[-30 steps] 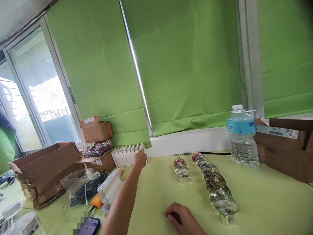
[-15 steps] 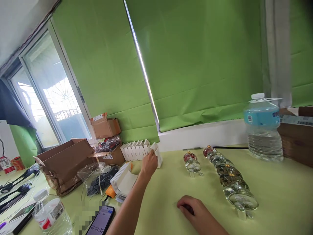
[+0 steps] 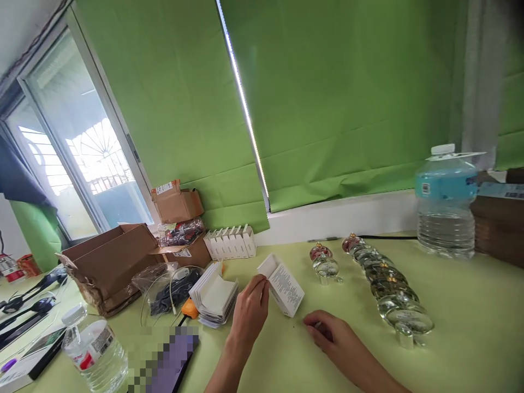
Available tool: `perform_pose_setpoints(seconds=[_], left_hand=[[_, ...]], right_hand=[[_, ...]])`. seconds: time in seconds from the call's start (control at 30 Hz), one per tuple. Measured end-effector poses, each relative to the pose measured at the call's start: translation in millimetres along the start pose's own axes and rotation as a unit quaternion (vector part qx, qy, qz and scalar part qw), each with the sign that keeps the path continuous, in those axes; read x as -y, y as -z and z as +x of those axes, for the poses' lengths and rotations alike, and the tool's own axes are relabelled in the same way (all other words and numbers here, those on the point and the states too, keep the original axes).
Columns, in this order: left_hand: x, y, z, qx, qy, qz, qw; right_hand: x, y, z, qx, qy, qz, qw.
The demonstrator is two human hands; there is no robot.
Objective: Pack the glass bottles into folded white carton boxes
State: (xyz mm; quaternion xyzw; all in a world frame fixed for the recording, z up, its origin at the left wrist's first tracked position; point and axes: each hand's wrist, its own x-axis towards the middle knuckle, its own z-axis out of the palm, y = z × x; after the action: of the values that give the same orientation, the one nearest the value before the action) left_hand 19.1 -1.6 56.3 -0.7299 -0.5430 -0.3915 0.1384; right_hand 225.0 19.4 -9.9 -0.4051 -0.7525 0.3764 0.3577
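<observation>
Left hand: your left hand (image 3: 250, 309) pinches a small white box (image 3: 282, 284) by its left edge, thumb and fingers closed on it; box is tilted, top flap open, printed side toward you, held just above the table (image 3: 470, 327).
Right hand: your right hand (image 3: 333, 334) rests on the table, fingers curled; something small sits under the fingertips, too hidden to name; whether it is gripped, cannot tell.
Hidden: print on the box is too small to read; both forearms are cut off at the lower edge; the phone (image 3: 167, 363) is pixelated.
Around: card stack (image 3: 213, 295) just left of the box; row of white boxes (image 3: 231, 243) at the wall; glass ornaments (image 3: 385, 284) to the right; water bottle (image 3: 446, 202) beyond them.
Change: half a second ago your left hand was up at the row with the box; it has since drawn back toward you, and the right hand has shifted slightly.
</observation>
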Motion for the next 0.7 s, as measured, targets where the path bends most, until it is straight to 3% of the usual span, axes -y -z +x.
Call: perform_pose_setpoints(seconds=[0.2, 0.4, 0.6, 0.7], left_hand=[[0.7, -6.1, -6.6, -0.046, -0.057, -0.057, 0.996], [-4.3, -10.4, -13.5, -0.052, -0.081, -0.122, 0.988], [-12.4, -4.4, -11.5, -0.039, -0.055, -0.186, 0.98], [-16.4, -3.1, -10.3, -0.043, -0.003, -0.216, 0.975]], right_hand=[[-3.1, 1.9, -0.7, -0.068, -0.058, 0.006, 0.996], [6.7, 12.1, -1.7, -0.04, -0.033, 0.059, 0.997], [9.4, 12.5, -2.9, -0.056, -0.028, 0.08, 0.995], [8.8, 14.1, -2.5, -0.058, -0.036, 0.062, 0.996]])
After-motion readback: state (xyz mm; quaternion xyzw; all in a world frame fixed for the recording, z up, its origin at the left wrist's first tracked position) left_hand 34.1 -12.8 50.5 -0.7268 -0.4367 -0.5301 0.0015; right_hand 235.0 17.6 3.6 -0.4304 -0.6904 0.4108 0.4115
